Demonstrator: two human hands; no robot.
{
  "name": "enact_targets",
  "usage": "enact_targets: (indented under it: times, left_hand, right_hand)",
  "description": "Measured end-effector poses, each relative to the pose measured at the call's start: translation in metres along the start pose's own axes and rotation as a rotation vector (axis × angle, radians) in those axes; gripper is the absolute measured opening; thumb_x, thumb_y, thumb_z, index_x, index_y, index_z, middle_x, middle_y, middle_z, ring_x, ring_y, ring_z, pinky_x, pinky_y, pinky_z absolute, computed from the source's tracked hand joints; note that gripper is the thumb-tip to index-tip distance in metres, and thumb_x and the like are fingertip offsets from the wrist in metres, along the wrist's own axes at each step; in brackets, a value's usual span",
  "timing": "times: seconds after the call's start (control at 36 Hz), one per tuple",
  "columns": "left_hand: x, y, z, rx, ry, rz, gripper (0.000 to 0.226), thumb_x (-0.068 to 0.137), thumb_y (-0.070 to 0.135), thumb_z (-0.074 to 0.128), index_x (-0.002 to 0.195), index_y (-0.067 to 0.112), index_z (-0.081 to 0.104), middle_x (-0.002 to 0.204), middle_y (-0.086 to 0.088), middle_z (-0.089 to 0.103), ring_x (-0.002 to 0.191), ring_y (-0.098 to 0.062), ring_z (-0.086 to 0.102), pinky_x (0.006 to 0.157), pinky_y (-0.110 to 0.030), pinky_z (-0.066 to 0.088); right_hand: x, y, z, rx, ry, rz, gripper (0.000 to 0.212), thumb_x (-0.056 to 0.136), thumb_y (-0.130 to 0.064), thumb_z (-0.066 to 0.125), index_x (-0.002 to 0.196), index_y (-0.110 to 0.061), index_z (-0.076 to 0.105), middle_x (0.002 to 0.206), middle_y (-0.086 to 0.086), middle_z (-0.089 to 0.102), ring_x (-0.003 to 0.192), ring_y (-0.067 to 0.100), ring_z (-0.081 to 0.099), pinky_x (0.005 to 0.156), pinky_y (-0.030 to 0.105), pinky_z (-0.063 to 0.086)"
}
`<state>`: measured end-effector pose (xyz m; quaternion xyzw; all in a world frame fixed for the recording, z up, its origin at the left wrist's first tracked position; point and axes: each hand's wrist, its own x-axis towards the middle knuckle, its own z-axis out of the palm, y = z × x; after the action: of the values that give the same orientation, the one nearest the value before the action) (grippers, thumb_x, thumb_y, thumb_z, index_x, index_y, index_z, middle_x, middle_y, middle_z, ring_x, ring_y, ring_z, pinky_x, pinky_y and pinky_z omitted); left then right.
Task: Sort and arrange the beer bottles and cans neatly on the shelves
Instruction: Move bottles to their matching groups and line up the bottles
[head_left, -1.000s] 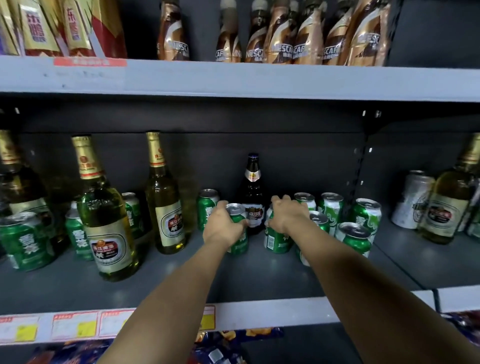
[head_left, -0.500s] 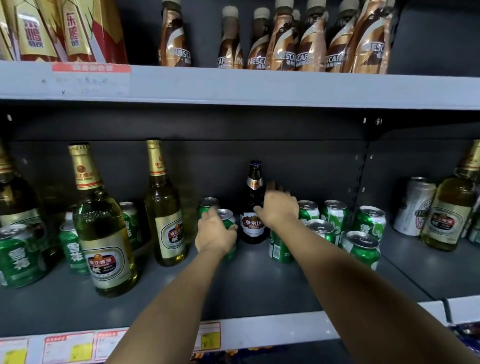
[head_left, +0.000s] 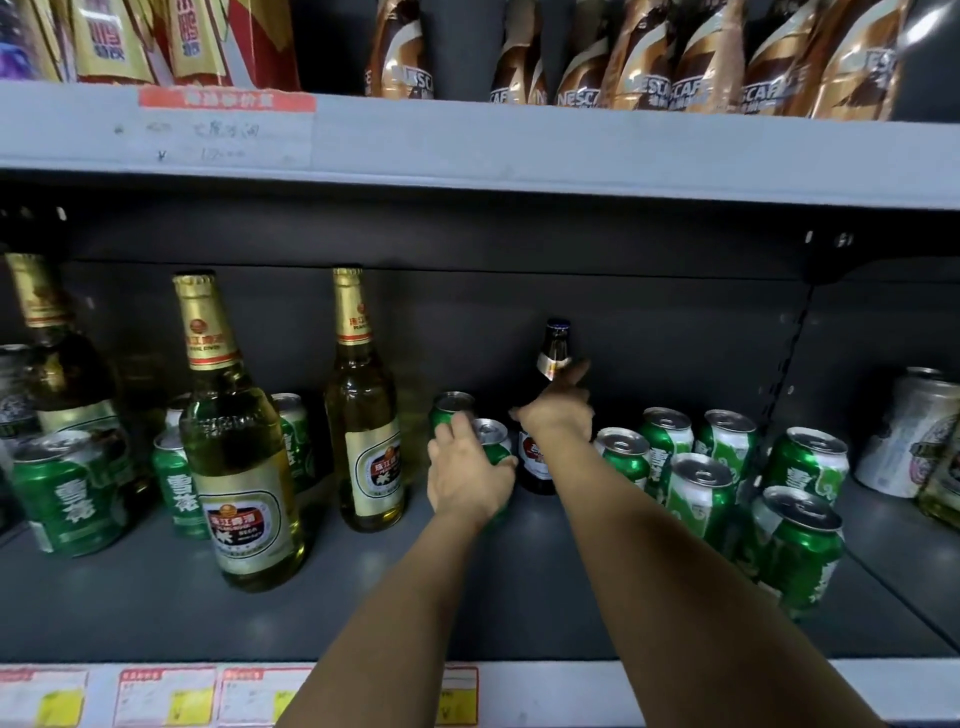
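Shelves of grey metal fill the view: the upper shelf (head_left: 519, 140) carries a row of brown coffee bottles (head_left: 649, 57), the lower shelf (head_left: 156, 597) the beer. Three tall pale bottles (head_left: 244, 467) stand at the left among about four green cans (head_left: 62, 493). One dark bottle (head_left: 553, 364) stands at the middle back; six green cans (head_left: 701, 493) cluster to its right. The left hand (head_left: 467, 478) has its fingers curled round a green can (head_left: 493, 441) just beside the dark bottle, with another can behind. The right hand (head_left: 558, 410) reaches for the dark bottle, fingers loosely spread, gripping nothing that shows.
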<state>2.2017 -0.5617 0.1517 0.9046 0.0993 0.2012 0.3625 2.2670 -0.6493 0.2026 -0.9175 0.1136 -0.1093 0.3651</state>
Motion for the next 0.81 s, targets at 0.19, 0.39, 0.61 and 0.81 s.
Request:
enact_targets:
  times: [0.19, 0.39, 0.61, 0.81]
  left_hand:
    - [0.001, 0.001, -0.001, 0.040, -0.024, -0.002, 0.067, 0.085, 0.037, 0.069, 0.135, 0.013, 0.031, 0.137, -0.007, 0.036, 0.129, -0.028, 0.034, 0.102, -0.040, 0.038]
    - [0.001, 0.002, -0.001, 0.037, -0.031, -0.004, 0.062, 0.085, 0.035, 0.069, 0.130, 0.011, 0.034, 0.134, -0.009, 0.038, 0.127, -0.030, 0.035, 0.099, -0.041, 0.038]
    - [-0.002, -0.003, -0.003, 0.035, -0.043, 0.029, 0.070, 0.085, 0.038, 0.070, 0.136, 0.011, 0.032, 0.137, -0.010, 0.037, 0.128, -0.030, 0.034, 0.100, -0.042, 0.037]
    - [-0.008, -0.004, -0.012, 0.041, -0.114, 0.044, 0.089, 0.086, 0.046, 0.067, 0.150, 0.011, 0.017, 0.146, -0.013, 0.031, 0.135, -0.034, 0.031, 0.106, -0.043, 0.033]
  right_hand:
    - [0.001, 0.011, 0.017, 0.056, 0.119, 0.002, 0.091, 0.086, -0.028, 0.070, 0.151, -0.009, 0.008, 0.144, 0.019, 0.031, 0.125, 0.040, 0.044, 0.096, 0.042, 0.043]
    - [-0.013, 0.012, 0.008, -0.017, 0.139, -0.082, 0.080, 0.075, -0.029, 0.078, 0.136, -0.007, 0.029, 0.137, 0.015, 0.039, 0.115, 0.036, 0.054, 0.085, 0.039, 0.049]
    - [-0.040, 0.009, -0.012, 0.000, 0.192, -0.144, 0.074, 0.071, -0.039, 0.080, 0.126, -0.010, 0.040, 0.128, 0.011, 0.048, 0.113, 0.033, 0.057, 0.081, 0.039, 0.049]
    - [-0.069, 0.008, -0.046, 0.002, 0.272, -0.286, 0.073, 0.072, -0.045, 0.079, 0.123, -0.011, 0.040, 0.125, 0.010, 0.047, 0.109, 0.035, 0.059, 0.077, 0.038, 0.046]
